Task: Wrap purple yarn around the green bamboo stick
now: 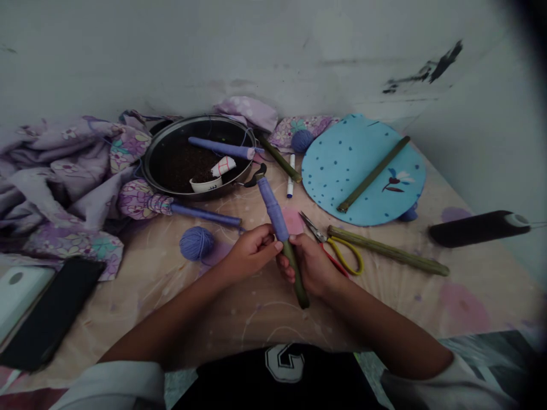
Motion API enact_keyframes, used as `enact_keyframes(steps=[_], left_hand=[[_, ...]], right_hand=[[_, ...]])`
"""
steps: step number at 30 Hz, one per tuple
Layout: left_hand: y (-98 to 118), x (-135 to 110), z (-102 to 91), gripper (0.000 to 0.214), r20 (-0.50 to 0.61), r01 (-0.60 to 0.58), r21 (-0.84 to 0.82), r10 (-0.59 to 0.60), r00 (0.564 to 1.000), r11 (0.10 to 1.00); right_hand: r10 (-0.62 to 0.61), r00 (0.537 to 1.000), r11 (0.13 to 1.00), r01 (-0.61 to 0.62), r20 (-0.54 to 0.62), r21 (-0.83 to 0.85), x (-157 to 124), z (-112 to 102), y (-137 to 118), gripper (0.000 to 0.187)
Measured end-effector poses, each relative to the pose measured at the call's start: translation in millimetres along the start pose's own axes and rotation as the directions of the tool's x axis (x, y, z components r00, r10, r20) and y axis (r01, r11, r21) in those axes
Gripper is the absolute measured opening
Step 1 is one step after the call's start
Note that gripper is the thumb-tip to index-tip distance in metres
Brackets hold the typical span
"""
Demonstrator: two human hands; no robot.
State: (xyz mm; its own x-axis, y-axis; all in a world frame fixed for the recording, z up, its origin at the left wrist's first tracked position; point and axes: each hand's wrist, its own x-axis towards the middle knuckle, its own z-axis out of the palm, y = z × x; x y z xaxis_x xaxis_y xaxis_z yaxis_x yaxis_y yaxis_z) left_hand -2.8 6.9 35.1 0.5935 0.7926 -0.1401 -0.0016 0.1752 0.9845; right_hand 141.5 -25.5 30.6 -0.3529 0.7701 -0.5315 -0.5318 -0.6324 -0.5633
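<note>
A green plant stem (298, 273), its upper half wound with purple yarn (273, 208), slants between my two hands above the table. My right hand (314, 265) is closed around the bare green part, just under the winding. With thumb and fingers pinched together, my left hand (254, 253) touches the stem at the lower edge of the yarn; any loose strand there is too fine to make out. A ball of purple yarn (196, 244) lies left of my hands. Close to my right hand are scissors (314, 228) with yellow and red handles.
Behind stands a dark pan (147, 171) holding a purple-wrapped stick (220, 147) and white broken pieces (207, 185). Another wrapped stick (207, 215), a marker (291, 176), a blue round mat (325, 171), green stems (388, 250), a black cylinder (474, 229), a phone (53, 313) and floral cloth (55, 165) surround it.
</note>
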Motion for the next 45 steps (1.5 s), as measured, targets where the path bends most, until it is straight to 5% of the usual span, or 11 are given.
enact_keyframes(steps=[7,15,20,26,30,38,42,45], left_hand=[[0.5,0.0,3.3,0.023,-0.05,-0.002,0.021,0.003,0.999,1.0],[-0.2,-0.4,1.9,0.021,-0.067,-0.044,0.197,0.058,0.996,0.979],[1.2,-0.3,4.2,0.021,-0.054,0.059,0.03,-0.057,0.997,0.998],[-1.3,1.6,2.1,0.023,-0.237,0.013,0.241,0.045,0.971,0.97],[-2.3,1.2,1.1,0.028,-0.094,0.017,0.053,-0.012,0.995,0.998],[1.3,0.2,-1.3,0.026,-0.036,-0.009,-0.005,0.009,0.999,1.0],[3.5,1.3,0.6,0.022,-0.026,0.03,-0.064,-0.032,0.999,0.997],[1.3,1.3,1.4,0.023,-0.088,0.028,0.038,-0.025,0.996,0.999]], right_hand=[[-0.142,0.99,0.99,0.142,0.011,-0.002,1.8,-0.1,4.4,0.015],[-0.03,0.994,0.999,0.027,0.108,0.033,-2.5,1.8,3.7,0.021],[-0.163,0.985,0.982,0.167,0.049,-0.083,3.9,-0.1,7.8,0.022],[-0.272,0.96,0.959,0.265,-0.067,-0.098,7.5,-2.2,11.5,0.013],[-0.232,0.97,0.97,0.225,-0.078,-0.091,2.1,0.3,7.4,0.012],[0.035,0.978,0.995,-0.053,0.205,0.085,0.3,-3.8,2.5,0.024],[-0.05,0.993,0.999,0.05,0.107,-0.001,2.1,-3.9,3.2,0.02],[-0.133,0.991,0.989,0.134,0.023,-0.064,2.1,-1.5,3.7,0.015]])
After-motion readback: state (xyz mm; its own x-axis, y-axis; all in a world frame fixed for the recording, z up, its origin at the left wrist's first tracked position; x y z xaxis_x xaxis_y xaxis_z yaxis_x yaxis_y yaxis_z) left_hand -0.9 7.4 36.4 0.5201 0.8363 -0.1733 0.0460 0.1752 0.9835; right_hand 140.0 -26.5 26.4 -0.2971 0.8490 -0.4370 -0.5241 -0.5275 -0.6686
